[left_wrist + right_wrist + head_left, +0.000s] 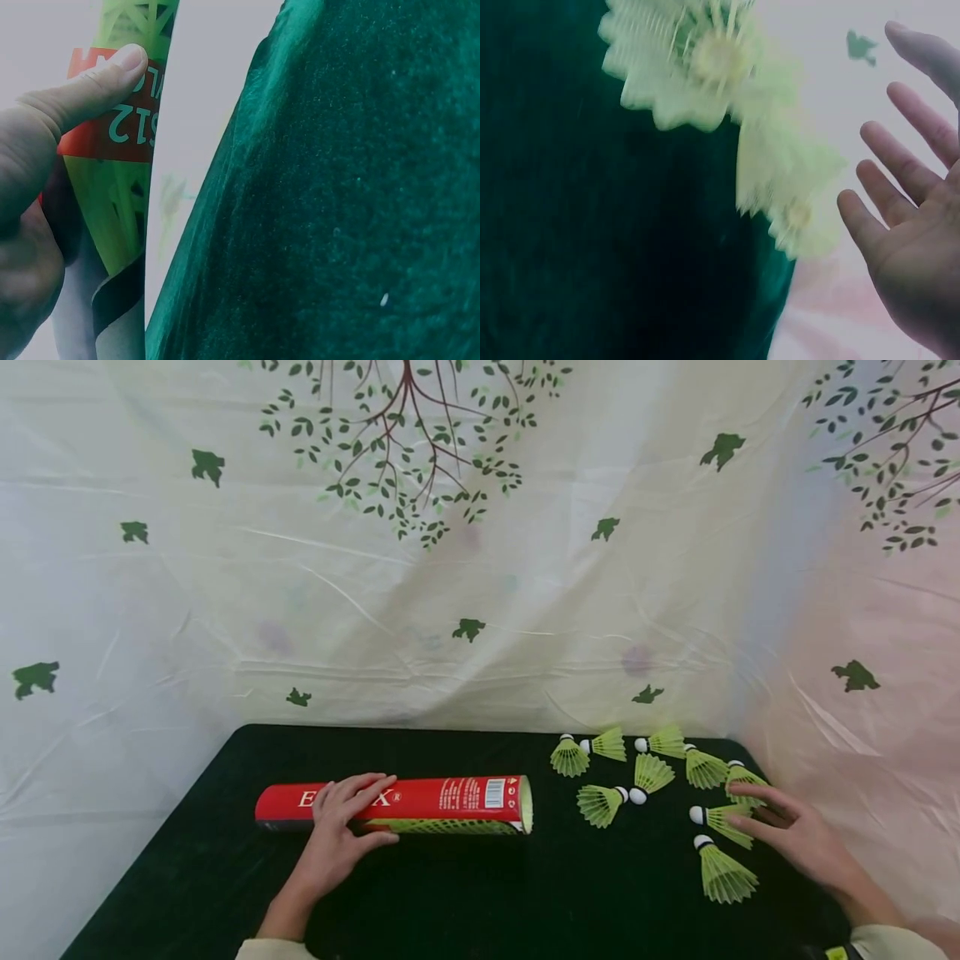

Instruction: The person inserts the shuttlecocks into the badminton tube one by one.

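A red shuttlecock tube [450,802] lies on its side on the dark green cloth, its open end facing right. My left hand [345,827] grips it left of the middle, fingers over the top and thumb along the near side. In the left wrist view the thumb [97,90] presses the tube's printed wall [112,150]. Over at the right, my right hand [802,839] hovers with spread fingers around a yellow shuttlecock [723,821]. In the right wrist view this hand [922,217] holds nothing, and blurred shuttlecocks [682,75] appear beside it.
Several other yellow shuttlecocks with white heads lie scattered right of the tube, one [726,872] nearest the front and one [600,806] closest to the tube's mouth. A pale leaf-print curtain [465,585] hangs behind the green-covered table [465,893].
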Action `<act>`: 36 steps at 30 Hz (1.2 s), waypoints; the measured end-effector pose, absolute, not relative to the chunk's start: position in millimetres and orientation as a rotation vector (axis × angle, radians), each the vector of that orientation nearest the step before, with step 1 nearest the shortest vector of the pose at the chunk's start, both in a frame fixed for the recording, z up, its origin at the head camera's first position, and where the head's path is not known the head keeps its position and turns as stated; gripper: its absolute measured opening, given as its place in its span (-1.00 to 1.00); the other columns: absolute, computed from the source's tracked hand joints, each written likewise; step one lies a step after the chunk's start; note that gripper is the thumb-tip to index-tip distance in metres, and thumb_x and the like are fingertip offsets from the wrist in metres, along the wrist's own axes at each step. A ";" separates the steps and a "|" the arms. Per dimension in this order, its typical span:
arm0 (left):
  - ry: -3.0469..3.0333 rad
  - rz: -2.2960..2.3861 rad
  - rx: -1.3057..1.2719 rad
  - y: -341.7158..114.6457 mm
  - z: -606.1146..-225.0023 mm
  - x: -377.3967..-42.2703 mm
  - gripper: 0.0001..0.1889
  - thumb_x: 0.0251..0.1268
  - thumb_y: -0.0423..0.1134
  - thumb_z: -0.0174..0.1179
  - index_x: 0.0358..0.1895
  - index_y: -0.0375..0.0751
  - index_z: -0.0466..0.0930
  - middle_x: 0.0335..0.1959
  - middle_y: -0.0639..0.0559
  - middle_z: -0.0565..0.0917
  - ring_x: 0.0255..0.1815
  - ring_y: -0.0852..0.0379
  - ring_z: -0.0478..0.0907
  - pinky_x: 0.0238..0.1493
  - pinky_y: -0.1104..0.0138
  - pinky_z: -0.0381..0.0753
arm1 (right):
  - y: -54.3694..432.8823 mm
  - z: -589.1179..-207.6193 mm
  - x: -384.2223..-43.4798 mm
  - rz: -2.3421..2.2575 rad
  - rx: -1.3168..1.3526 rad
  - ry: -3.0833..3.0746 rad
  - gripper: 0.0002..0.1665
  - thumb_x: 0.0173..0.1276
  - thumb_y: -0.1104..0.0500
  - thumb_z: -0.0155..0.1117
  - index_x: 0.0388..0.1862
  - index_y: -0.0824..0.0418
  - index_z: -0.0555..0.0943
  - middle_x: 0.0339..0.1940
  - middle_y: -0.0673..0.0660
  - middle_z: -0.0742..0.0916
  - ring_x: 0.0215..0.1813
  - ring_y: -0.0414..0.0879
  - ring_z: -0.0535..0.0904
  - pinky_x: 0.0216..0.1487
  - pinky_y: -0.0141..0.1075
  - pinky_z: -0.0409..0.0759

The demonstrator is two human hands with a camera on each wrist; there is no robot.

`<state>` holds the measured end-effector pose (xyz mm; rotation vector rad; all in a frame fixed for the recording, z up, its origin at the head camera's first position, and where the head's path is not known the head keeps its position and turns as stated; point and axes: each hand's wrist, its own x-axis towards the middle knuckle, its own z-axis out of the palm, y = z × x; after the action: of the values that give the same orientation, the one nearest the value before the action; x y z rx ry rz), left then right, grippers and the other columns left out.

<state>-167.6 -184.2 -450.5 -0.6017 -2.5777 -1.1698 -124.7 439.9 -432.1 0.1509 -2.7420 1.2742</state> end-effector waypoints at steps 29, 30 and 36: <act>-2.590 -1.177 -0.592 -184.1 -450.0 -165.1 -0.14 -0.06 -0.23 0.61 0.40 0.30 0.46 0.34 0.07 0.43 0.35 -0.04 0.21 0.36 -0.31 -0.24 | 466.9 -465.9 -131.6 1.202 -0.004 -2.927 -0.17 0.42 -0.01 0.35 0.44 0.47 0.31 0.35 0.55 0.44 0.20 0.08 0.58 -0.18 -0.45 0.56; -2.591 -1.178 -0.593 -184.0 -449.7 -165.3 -0.14 -0.06 -0.23 0.61 0.40 0.30 0.45 0.34 0.07 0.43 0.35 -0.04 0.21 0.36 -0.30 -0.24 | 466.9 -466.3 -131.4 1.209 -0.011 -2.918 -0.17 0.42 -0.01 0.36 0.43 0.47 0.31 0.34 0.54 0.45 0.13 -0.11 0.60 -0.18 -0.44 0.57; -2.585 -1.168 -0.601 -183.5 -448.6 -166.4 -0.14 -0.06 -0.22 0.61 0.40 0.30 0.45 0.34 0.08 0.43 0.35 -0.04 0.22 0.36 -0.29 -0.24 | 462.9 -462.0 -129.7 1.178 -0.087 -2.903 -0.15 0.40 -0.13 0.35 0.42 0.41 0.36 0.28 0.50 0.52 -0.13 -0.61 0.44 -0.24 -0.40 0.59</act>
<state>-166.4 -183.5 -448.6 -0.6011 -2.5849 -1.1684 -129.7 462.9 -462.0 -0.0866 -2.9030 1.1776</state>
